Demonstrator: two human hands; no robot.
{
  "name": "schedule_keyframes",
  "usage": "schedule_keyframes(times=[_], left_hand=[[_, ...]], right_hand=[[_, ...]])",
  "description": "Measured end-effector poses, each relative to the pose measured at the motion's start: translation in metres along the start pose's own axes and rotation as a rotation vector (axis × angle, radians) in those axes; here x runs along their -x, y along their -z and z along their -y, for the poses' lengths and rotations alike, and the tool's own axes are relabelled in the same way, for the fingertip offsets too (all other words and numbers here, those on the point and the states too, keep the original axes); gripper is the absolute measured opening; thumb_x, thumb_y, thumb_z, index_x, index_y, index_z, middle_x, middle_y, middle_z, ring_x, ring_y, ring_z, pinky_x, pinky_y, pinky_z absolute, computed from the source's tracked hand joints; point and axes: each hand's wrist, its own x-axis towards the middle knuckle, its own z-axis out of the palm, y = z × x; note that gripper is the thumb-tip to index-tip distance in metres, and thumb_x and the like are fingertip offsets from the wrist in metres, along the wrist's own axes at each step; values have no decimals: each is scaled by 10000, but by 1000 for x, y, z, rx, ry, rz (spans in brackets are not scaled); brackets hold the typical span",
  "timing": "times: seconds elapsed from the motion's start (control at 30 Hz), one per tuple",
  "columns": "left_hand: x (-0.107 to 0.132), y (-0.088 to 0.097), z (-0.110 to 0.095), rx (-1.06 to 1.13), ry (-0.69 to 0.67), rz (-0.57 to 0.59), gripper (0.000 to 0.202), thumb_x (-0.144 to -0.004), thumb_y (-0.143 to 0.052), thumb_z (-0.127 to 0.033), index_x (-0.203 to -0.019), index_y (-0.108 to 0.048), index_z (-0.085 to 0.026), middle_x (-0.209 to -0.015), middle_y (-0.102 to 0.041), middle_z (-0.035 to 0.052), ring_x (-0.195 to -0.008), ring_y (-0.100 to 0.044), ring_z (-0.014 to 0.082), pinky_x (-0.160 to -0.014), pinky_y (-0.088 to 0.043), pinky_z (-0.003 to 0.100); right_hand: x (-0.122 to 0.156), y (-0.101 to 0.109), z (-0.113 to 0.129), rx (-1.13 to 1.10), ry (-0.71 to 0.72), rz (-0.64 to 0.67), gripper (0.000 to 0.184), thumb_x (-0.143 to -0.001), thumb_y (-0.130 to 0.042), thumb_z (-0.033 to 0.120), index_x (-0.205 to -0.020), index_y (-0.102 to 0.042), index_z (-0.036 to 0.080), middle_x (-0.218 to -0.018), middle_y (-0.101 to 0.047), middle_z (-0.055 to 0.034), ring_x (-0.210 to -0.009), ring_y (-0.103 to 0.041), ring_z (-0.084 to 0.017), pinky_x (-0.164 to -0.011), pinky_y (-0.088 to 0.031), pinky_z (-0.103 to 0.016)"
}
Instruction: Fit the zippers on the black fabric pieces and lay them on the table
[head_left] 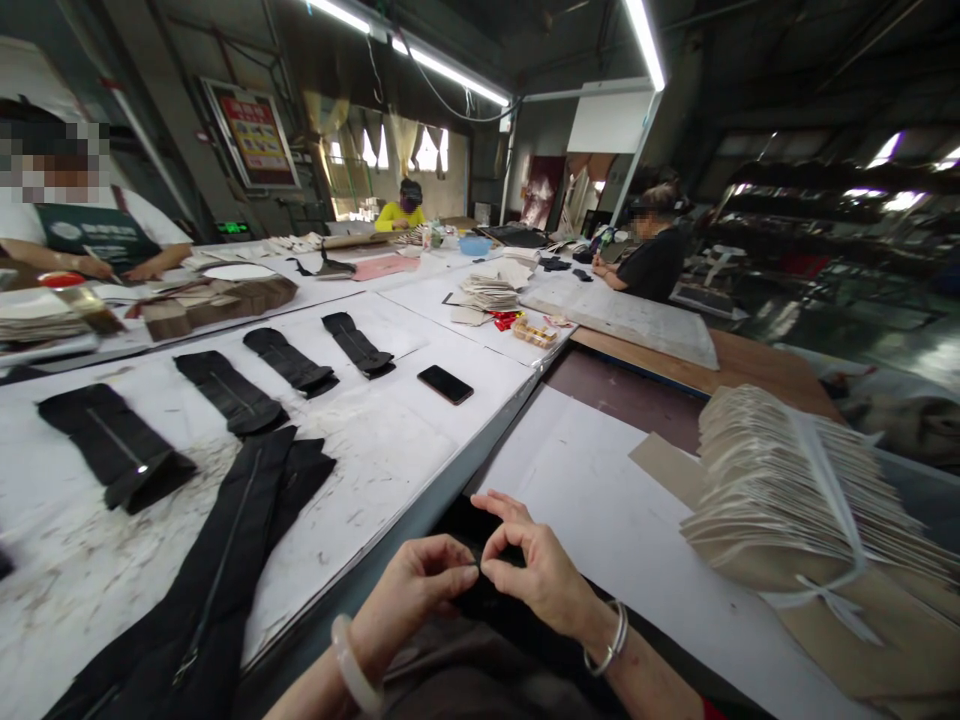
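Black matte fabric (491, 605) lies beneath curled hands (536, 570) (thumbs and forefingers pinched, anything held unclear).

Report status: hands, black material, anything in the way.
Left hand and right hand: fingertips nearly meeting, grip unclear. Black material beneath them, partly hidden. Phone ahead, tied stack at right, both apart from hands.
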Motion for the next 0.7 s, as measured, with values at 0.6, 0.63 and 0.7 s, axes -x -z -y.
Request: schedule_keyframes(times=[0.6,0.63,0.7], left_hand=[[4,9,-4,93,57,-5,376,-646,-841,-450,-703,-642,-136,-651,-569,-10,-593,-480,99,-547,-401,185],[4,10,-4,75,60,-12,378,-656,-831,-460,-703,-647,-134,-663,-572,-4,-607,-484,106,-555,-407,190],[4,11,-5,38,64,-30,389,-671,-810,-487,-693,-656,-130,-668,-570,2,-621,-482,116,-567,-416,203]], right_hand=[[6,-6,-21,-336,-204,61,223,-883,-626,369,-803,-725,186,-1377,-579,-120,-1295,-508,-308,-1120,-304,-495],[5,-7,-21,-331,-212,75,238,-882,-630,381,-798,-734,183,-1367,-586,-120,-1303,-497,-308,-1121,-301,-487],[4,-9,-20,-329,-217,93,254,-876,-641,401,-791,-743,184,-1355,-594,-114,-1324,-469,-302,-1126,-289,-470]])
